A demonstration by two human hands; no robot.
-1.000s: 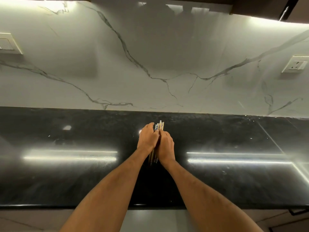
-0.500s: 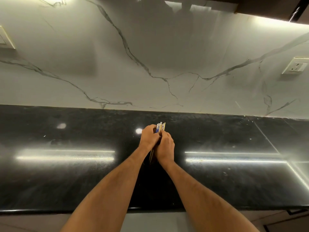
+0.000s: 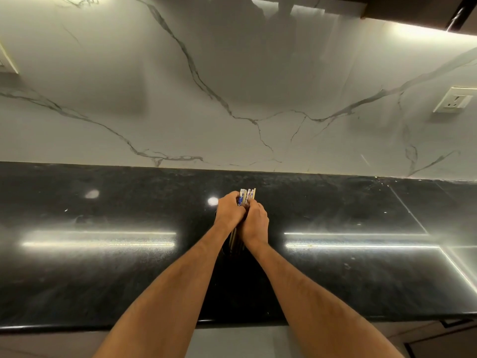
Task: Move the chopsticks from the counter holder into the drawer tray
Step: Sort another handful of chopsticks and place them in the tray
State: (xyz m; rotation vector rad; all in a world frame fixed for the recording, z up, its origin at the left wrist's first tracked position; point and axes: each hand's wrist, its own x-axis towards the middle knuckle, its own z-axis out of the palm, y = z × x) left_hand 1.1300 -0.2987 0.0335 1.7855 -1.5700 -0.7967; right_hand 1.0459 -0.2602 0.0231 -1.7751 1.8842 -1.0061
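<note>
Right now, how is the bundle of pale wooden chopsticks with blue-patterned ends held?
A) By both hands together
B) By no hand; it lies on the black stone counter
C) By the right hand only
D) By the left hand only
A: the left hand and the right hand both wrap the bundle of pale wooden chopsticks above the black stone counter.

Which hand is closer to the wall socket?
The right hand. It grips the chopsticks on the side toward the wall socket; the left hand grips them from the far side.
</note>
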